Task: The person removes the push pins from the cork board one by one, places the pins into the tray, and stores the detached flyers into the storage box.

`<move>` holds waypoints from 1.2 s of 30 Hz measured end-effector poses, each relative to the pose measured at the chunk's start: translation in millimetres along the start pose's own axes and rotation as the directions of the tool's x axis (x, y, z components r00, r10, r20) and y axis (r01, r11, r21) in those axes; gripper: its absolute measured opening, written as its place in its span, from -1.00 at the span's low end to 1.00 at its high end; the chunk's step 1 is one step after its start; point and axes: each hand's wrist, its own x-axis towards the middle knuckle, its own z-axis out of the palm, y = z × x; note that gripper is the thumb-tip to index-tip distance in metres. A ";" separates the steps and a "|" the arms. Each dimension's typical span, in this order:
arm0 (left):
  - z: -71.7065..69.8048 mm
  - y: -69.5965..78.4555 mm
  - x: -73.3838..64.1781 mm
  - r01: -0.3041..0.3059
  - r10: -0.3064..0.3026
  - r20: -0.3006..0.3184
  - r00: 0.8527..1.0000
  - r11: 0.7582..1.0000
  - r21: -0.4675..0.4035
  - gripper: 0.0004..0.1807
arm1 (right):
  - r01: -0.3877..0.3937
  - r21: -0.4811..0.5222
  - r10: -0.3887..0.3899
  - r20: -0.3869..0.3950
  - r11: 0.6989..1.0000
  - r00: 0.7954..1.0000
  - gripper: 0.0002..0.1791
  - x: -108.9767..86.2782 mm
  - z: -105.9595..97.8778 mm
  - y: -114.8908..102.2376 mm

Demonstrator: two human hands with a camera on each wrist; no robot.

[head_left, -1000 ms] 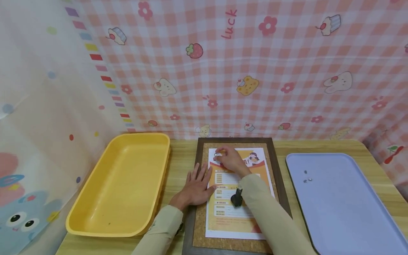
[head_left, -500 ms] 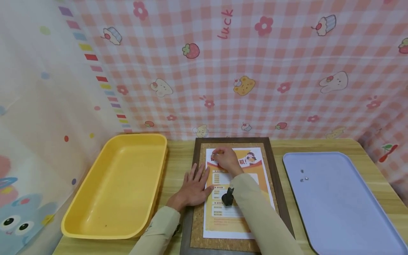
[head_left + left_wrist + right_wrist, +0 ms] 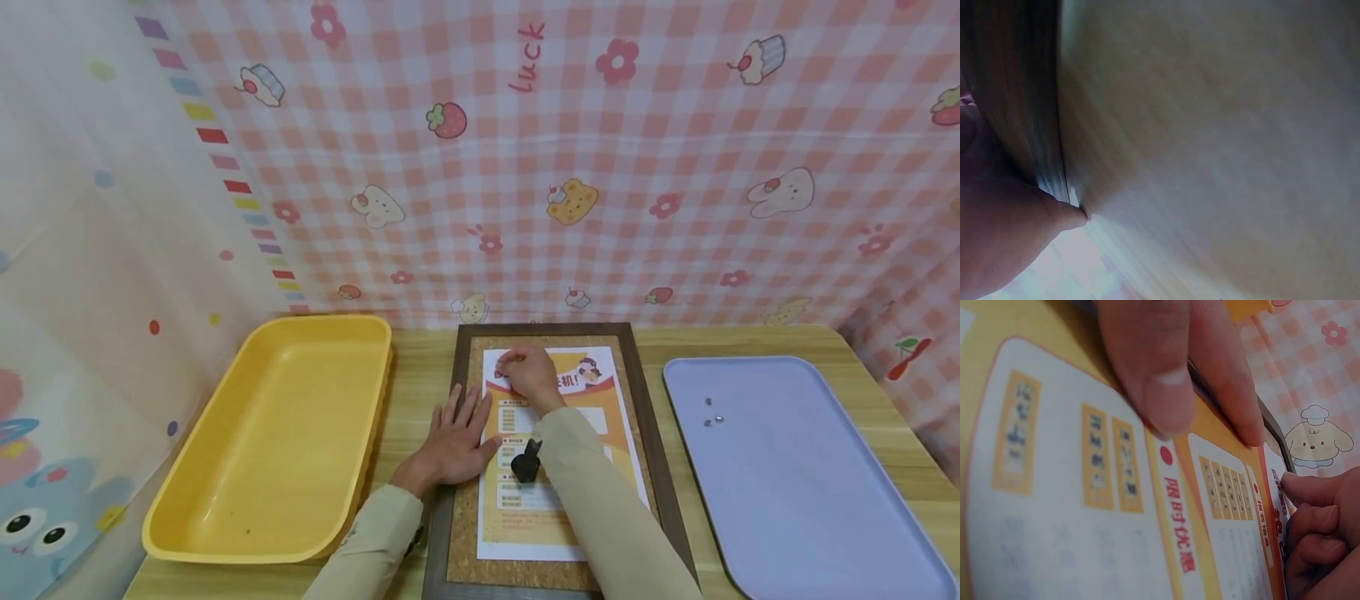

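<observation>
A printed poster [image 3: 562, 417] in orange and white lies on a cork board [image 3: 468, 550] with a dark wooden frame [image 3: 652, 421]. My right hand [image 3: 531, 375] bends over the poster's upper left corner, its fingertips pressed together there over a small silver thumbtack that they now hide. In the right wrist view, that right hand [image 3: 1322, 537] has one fingertip against the paper and its other fingers curled. My left hand [image 3: 455, 446] rests flat, fingers spread, across the board's left frame and the poster's left edge.
On the left stands a deep yellow tray [image 3: 378, 400]. A flat lavender tray [image 3: 810, 483] lies to the right, bearing several small silver thumbtacks [image 3: 719, 419]. A pink checked cloth [image 3: 480, 167] hangs behind the wooden table [image 3: 420, 358].
The silver tack, visible at my right fingertips a second ago, is now covered by them as the right hand has settled over the corner. My left hand stays put; the head view shifted slightly.
</observation>
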 end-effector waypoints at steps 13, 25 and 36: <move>9.0 -7.5 5.6 0.017 -0.017 -0.010 1.000 1.000 0.006 -0.23 | -0.015 0.024 0.015 -0.006 1.000 1.000 -0.90 0.2 1.4 1.2; -1.2 0.1 -0.1 -0.001 0.001 -0.007 1.000 1.000 -0.010 -0.25 | -0.005 0.037 0.006 -0.006 0.999 1.000 -0.89 -1.9 -0.4 0.1; 12.4 -11.8 10.5 0.017 -0.017 -0.009 1.000 1.000 0.007 -0.22 | -0.013 0.032 0.013 -0.005 0.999 1.000 -0.88 -2.7 -0.5 1.1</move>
